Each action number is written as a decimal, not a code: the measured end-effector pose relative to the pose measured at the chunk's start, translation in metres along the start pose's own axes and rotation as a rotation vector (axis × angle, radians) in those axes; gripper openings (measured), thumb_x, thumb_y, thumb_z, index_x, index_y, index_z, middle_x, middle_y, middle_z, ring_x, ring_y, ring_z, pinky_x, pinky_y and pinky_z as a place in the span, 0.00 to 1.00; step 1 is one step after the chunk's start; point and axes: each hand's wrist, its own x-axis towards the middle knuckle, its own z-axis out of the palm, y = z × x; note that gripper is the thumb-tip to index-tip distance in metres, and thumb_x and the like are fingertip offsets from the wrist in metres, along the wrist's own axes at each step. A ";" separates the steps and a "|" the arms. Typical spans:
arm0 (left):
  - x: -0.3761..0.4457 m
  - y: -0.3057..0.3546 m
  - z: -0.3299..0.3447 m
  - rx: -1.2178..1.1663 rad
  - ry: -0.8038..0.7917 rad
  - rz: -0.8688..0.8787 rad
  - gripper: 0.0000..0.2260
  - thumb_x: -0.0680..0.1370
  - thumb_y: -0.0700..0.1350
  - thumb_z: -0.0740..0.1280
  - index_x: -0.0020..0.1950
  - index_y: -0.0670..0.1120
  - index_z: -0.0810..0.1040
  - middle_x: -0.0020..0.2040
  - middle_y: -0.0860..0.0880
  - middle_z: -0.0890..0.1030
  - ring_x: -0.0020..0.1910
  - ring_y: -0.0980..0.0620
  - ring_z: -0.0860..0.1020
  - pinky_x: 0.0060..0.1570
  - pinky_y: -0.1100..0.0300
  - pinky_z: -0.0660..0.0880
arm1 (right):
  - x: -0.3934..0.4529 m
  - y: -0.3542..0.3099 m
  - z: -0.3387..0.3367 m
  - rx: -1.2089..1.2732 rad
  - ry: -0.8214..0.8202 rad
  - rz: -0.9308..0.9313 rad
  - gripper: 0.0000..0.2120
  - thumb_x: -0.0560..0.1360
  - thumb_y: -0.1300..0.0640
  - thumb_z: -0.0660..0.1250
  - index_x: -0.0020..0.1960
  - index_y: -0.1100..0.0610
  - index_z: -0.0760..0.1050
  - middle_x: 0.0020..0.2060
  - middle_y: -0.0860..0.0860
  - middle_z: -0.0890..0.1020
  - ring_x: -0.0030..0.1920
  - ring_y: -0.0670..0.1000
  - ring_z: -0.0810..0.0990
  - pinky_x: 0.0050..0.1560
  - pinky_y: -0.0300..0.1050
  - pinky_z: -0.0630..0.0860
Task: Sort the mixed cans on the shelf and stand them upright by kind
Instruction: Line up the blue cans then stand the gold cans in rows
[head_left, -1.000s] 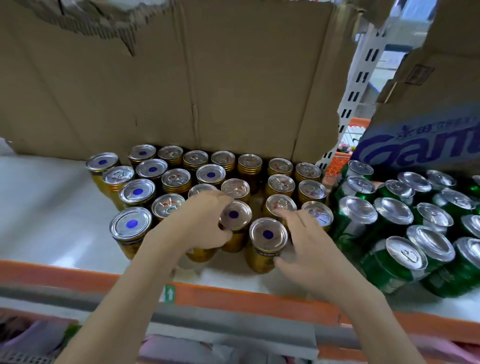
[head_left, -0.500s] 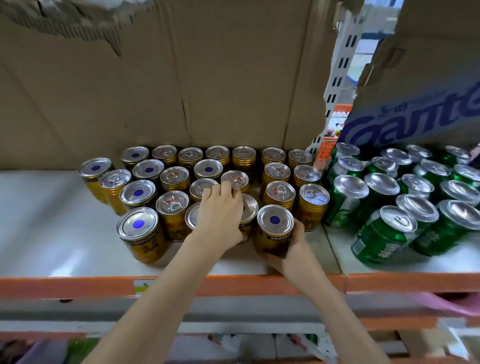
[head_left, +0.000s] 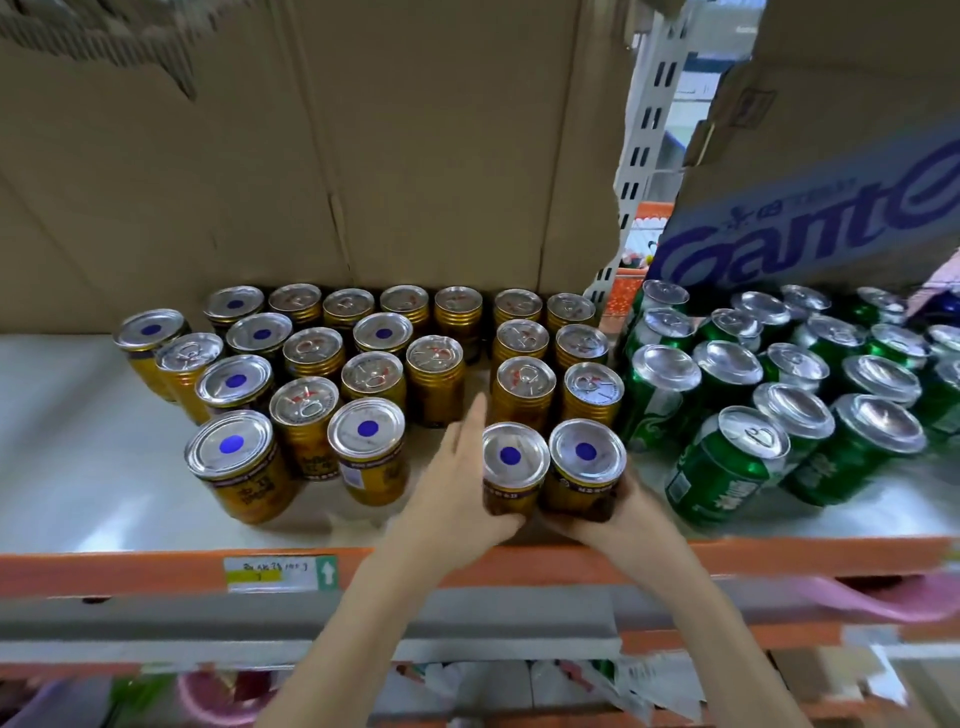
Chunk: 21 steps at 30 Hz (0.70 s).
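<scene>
Gold cans (head_left: 436, 379) stand upright in rows on the white shelf (head_left: 78, 467); some show pull tabs, others a blue dot. Green cans (head_left: 727, 364) crowd the right side, and several front ones (head_left: 722, 478) lean. Two blue-dot gold cans stand side by side near the front edge. My left hand (head_left: 452, 488) holds the left one (head_left: 511, 467) from its left side, index finger pointing straight back. My right hand (head_left: 631, 512) grips the right one (head_left: 584, 467) low on its right side; the can hides most of its fingers.
Brown cardboard (head_left: 415, 156) walls off the back of the shelf. A box with blue lettering (head_left: 810, 218) hangs over the green cans. The orange shelf lip (head_left: 104, 571) carries a price label (head_left: 275, 574). Bare white shelf lies left of the gold cans.
My left hand came off the can tops and now holds one can from the side. Both hands have brought two blue-dot cans together at the front edge.
</scene>
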 end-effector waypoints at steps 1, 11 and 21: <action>-0.003 -0.005 0.004 -0.108 0.034 -0.043 0.52 0.65 0.46 0.77 0.77 0.49 0.43 0.70 0.56 0.62 0.67 0.59 0.64 0.59 0.75 0.58 | 0.000 -0.002 -0.003 0.030 -0.034 -0.005 0.32 0.61 0.56 0.80 0.58 0.43 0.67 0.49 0.37 0.78 0.46 0.32 0.76 0.43 0.26 0.70; -0.010 -0.012 0.035 -0.156 0.192 -0.167 0.38 0.58 0.60 0.75 0.64 0.49 0.69 0.58 0.54 0.79 0.59 0.50 0.76 0.52 0.59 0.72 | 0.009 0.003 -0.011 0.253 -0.175 0.006 0.37 0.61 0.65 0.79 0.62 0.48 0.66 0.56 0.45 0.78 0.55 0.41 0.77 0.59 0.40 0.74; -0.036 0.015 -0.021 -0.045 0.380 -0.154 0.38 0.60 0.54 0.80 0.67 0.55 0.70 0.54 0.52 0.66 0.53 0.54 0.71 0.55 0.62 0.71 | -0.014 -0.027 -0.037 0.074 0.060 -0.108 0.35 0.60 0.52 0.80 0.61 0.44 0.67 0.55 0.45 0.70 0.53 0.40 0.72 0.49 0.32 0.70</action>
